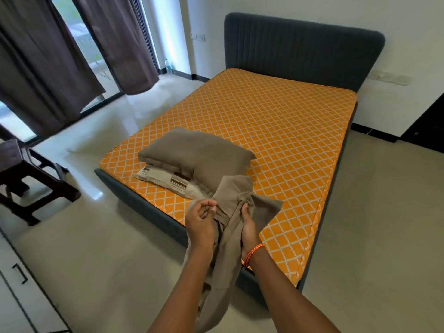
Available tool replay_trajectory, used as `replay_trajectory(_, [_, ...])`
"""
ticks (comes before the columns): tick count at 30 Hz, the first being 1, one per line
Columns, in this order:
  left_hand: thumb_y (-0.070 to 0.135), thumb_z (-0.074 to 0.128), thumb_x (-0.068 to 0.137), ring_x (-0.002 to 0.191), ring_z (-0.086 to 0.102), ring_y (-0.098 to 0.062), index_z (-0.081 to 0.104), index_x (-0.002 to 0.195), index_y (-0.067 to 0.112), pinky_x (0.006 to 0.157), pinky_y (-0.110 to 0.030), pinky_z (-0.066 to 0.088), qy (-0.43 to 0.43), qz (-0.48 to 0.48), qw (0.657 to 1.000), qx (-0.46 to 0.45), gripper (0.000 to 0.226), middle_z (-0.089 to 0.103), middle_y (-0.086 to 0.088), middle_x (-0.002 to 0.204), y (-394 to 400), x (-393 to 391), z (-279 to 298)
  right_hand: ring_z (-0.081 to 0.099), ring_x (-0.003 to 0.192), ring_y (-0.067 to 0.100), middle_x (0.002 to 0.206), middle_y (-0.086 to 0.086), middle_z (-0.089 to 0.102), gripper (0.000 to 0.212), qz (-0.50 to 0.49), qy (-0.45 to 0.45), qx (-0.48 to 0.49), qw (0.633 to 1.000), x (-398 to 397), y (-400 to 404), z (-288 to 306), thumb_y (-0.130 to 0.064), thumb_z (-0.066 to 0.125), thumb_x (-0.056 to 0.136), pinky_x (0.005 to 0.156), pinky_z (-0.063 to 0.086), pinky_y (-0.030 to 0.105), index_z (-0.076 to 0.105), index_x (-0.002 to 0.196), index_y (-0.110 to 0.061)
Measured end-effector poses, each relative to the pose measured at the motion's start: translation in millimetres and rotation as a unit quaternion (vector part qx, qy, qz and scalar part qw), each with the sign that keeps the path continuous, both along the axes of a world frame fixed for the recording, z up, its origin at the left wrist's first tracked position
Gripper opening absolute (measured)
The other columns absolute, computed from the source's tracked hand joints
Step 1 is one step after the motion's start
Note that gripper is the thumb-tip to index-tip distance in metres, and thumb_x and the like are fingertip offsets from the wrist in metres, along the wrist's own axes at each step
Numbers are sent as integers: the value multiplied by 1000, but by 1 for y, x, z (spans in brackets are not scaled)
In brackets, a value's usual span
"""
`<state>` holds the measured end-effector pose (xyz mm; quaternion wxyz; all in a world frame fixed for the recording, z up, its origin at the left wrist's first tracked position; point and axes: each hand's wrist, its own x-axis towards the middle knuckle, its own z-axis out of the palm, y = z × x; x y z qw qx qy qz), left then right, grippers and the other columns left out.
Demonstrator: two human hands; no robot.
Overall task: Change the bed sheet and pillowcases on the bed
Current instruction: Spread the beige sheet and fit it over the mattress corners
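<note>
The pillowcase (230, 227) hangs low in the frame's centre, over the bed's near corner, bunched between both hands: the left hand (200, 224) pinches its edge, the right hand (248, 227) grips a fold. Finding the open end first looks wise, before reaching for the striped pillow (165, 180) on the bare mattress (276, 131).

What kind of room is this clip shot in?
Most likely a bedroom in a home or rented flat: a bed with a grey padded headboard and a bare orange mattress, pillows on it, and dark curtains at a tall window.
</note>
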<state>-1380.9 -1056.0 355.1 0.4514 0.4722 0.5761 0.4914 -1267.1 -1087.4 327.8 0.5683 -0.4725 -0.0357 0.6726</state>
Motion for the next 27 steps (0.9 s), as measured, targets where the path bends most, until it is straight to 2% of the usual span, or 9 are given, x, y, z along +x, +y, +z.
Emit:
replay_trajectory(3, [-6,68,94,95,73,-10,74,91,17,87,-23,58,-19,13,1000,-4,24,76,4,93,-10,41,3,67,120,33,127,17,71,73,-6,9,3,1000,38,-11,2,-69,46,97,112,47,51,67,132,-9])
replay_trajectory(5, [-6,65,96,95,72,-11,73,90,16,86,-22,57,-28,16,999,-1,24,76,3,93,-15,80,6,65,124,34,132,16,68,82,-1,13,6,1000,72,-14,-2,-77,51,90,113,45,53,64,136,-11])
replay_trajectory(9, [-4,58,100,97,70,-16,72,97,11,90,-31,57,-54,25,998,0,20,75,-2,99,-19,171,4,65,124,32,130,16,69,83,43,27,26,998,165,-18,-1,-78,36,93,114,44,51,64,135,-12])
replay_trajectory(12, [-6,57,100,90,68,-11,72,95,7,86,-30,55,-82,54,995,-2,20,74,-1,94,-17,246,10,63,126,32,133,16,68,88,56,36,11,998,240,-18,-4,-83,43,88,115,43,52,63,138,-12])
replay_trajectory(17, [-7,57,100,88,67,-7,72,85,18,79,-20,52,-130,86,988,23,32,74,4,89,7,358,31,68,120,26,132,10,69,72,48,70,38,996,364,-8,13,-70,34,101,105,49,43,62,137,-15])
replay_trajectory(22, [-11,57,97,94,70,-16,75,82,13,88,-26,55,-123,79,988,53,33,75,-2,89,46,443,58,60,130,34,137,15,66,75,8,87,43,995,454,26,25,-71,37,99,118,38,52,61,138,-12])
replay_trajectory(27, [-16,59,94,85,71,-9,77,85,1,80,-19,54,-103,57,989,87,26,76,4,83,115,524,71,66,120,35,126,16,71,79,-13,9,13,1000,533,93,21,-78,43,94,109,48,53,66,131,-12])
